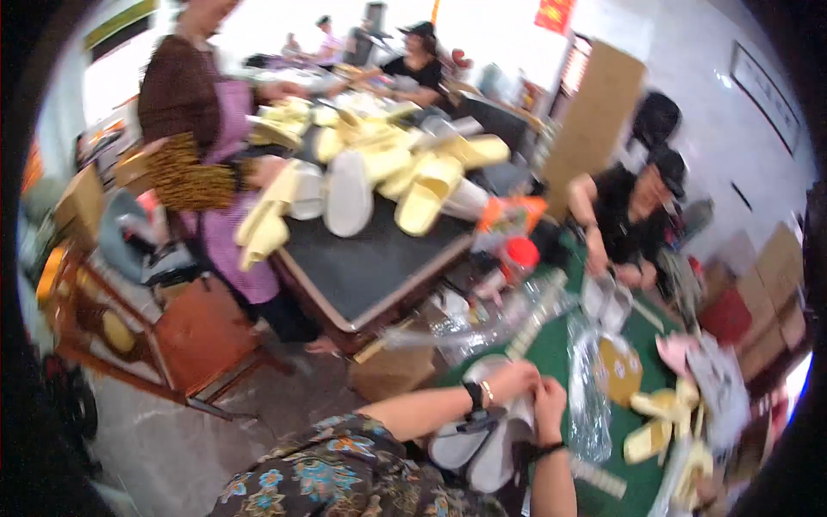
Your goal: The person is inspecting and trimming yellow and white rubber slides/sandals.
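Note:
My left hand [514,380] and my right hand [550,401] meet at the fingertips over the green table, both closed in a pinch. Whatever is between the fingers is hidden or too small to make out. Just below them lie pale grey slippers [493,458], partly covered by my wrists. A strip of clear plastic wrapping [590,405] lies to the right of my right hand. Beyond it is a yellow-brown flat piece [621,372] with pale marks, near several light yellow slippers [648,440].
Ahead left, a dark-topped table [370,276] carries a heap of yellow and grey slippers [428,194]. A person in purple stands beside it; another works with grey slippers [606,303] across the green table [560,340]. A red-lidded jar [520,255] and wooden chair [202,336] stand nearby.

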The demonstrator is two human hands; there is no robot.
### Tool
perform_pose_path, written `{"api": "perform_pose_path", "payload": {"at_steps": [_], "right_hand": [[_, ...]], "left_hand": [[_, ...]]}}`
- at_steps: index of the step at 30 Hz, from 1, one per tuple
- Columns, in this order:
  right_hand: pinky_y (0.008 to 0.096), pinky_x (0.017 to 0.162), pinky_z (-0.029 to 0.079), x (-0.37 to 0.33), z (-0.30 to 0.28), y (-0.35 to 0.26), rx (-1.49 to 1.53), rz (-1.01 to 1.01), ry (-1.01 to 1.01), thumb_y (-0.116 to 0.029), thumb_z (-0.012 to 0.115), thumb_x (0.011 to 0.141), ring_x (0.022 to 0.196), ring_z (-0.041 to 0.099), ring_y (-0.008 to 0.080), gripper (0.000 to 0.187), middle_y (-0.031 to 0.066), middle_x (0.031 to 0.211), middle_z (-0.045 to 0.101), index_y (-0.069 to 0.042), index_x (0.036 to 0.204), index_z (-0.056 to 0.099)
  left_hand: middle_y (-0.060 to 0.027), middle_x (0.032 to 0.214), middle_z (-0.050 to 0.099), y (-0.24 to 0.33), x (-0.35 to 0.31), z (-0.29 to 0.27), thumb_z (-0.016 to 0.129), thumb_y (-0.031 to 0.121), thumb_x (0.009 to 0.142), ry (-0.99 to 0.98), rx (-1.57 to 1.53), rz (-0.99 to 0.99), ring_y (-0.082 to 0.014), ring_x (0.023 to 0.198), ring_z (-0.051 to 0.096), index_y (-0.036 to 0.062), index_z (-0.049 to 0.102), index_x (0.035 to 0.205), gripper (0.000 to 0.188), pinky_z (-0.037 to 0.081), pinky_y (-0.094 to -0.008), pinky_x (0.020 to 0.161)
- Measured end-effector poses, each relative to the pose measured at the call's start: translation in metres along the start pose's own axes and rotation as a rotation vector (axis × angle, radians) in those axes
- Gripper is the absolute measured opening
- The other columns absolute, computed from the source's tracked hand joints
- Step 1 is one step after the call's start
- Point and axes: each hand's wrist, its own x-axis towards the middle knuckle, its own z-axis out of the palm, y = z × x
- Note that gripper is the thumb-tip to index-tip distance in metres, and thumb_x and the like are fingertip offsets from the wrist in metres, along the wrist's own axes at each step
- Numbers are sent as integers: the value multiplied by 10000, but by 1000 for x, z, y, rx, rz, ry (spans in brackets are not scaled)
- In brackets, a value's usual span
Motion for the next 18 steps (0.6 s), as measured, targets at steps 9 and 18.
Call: {"api": "perform_pose_path", "payload": {"at_steps": [9, 18], "right_hand": [[258, 643, 501, -13, 0, -11, 429, 259, 103, -116, 610, 883, 680, 614, 112, 173, 61, 771, 662, 28, 973, 643], [251, 605, 463, -12, 4, -8, 617, 311, 156, -131, 593, 907, 646, 552, 86, 152, 23, 720, 613, 10, 854, 610]], "left_hand": [[-144, 843, 678, 4, 4, -5, 635, 117, 855, 50, -132, -147, -239, 740, 651, 15, 680, 947, 144, 504, -329, 661], [-109, 799, 687, 0, 5, -5, 651, 114, 858, 63, -188, -176, -143, 688, 625, 1, 688, 945, 147, 491, -284, 630]]}}
